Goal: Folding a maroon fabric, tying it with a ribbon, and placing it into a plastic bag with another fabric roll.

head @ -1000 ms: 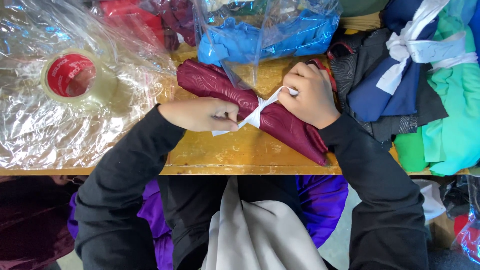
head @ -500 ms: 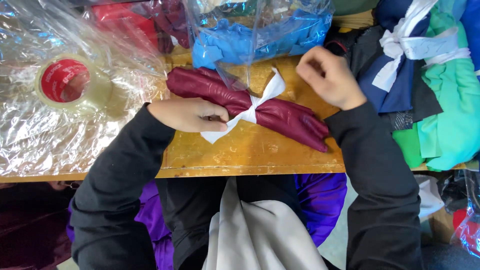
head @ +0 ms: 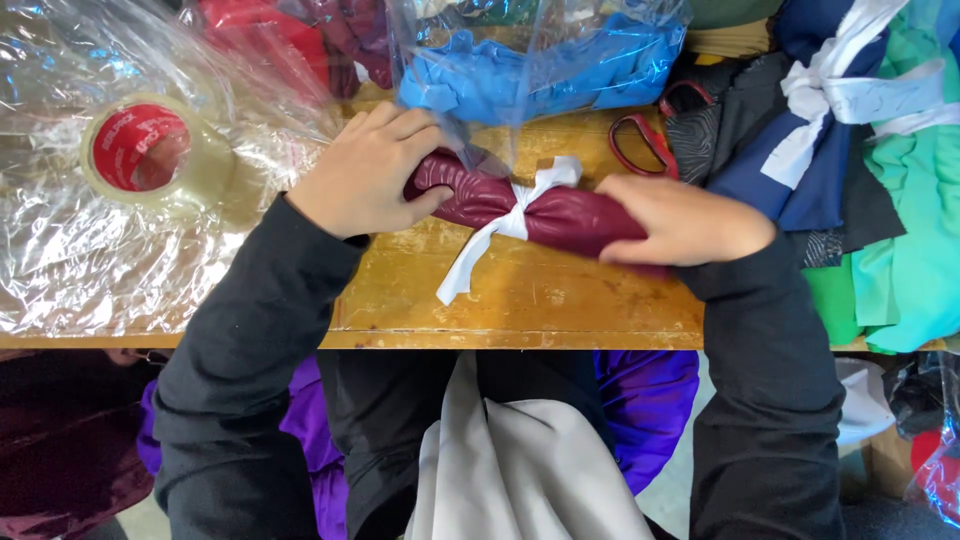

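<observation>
The rolled maroon cloth bundle lies on the wooden table already tied at its middle with a white strip, the left hand closed over one end, the right hand gripping the other, seemingly finished but not yet set aside

You're at a worn yellow wooden table; clear plastic sheeting covers its left end, and bright, even light falls across it.
</observation>
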